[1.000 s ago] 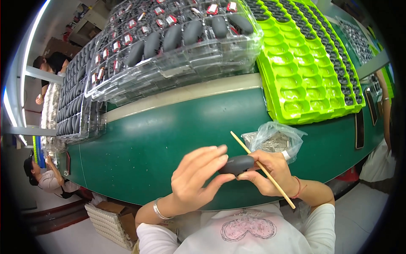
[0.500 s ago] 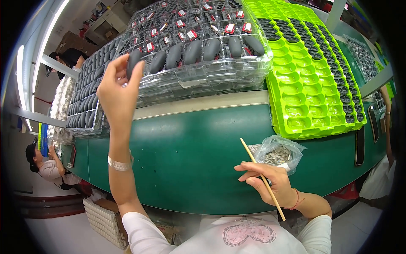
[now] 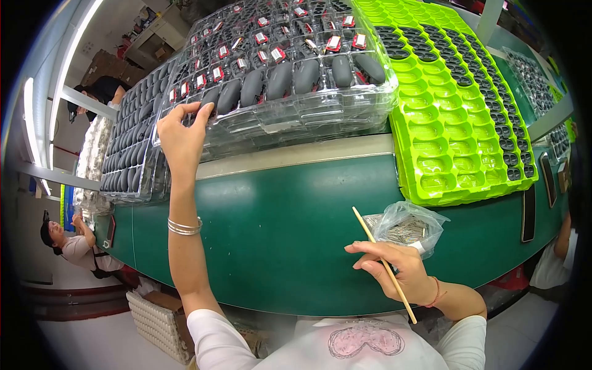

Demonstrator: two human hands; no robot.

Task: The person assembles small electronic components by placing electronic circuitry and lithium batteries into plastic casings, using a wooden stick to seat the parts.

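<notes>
My left hand is at the front left of the clear plastic tray, its thumb and fingers closed on a dark grey oval shell that sits in the front row. To its right in that row stand several similar shells. My right hand is above the green table, a thin wooden stick held slantwise across the fingers. Just beyond this hand lies an open clear plastic bag of small metal pins.
A bright green tray, partly filled with black parts, stands at the right. Another clear tray of dark shells is at the left. A green table spans the front. Two people are at the left.
My left hand has lowered the dark grey shell from in front of the tray into its front row. The right hand with the stick has hardly moved.
</notes>
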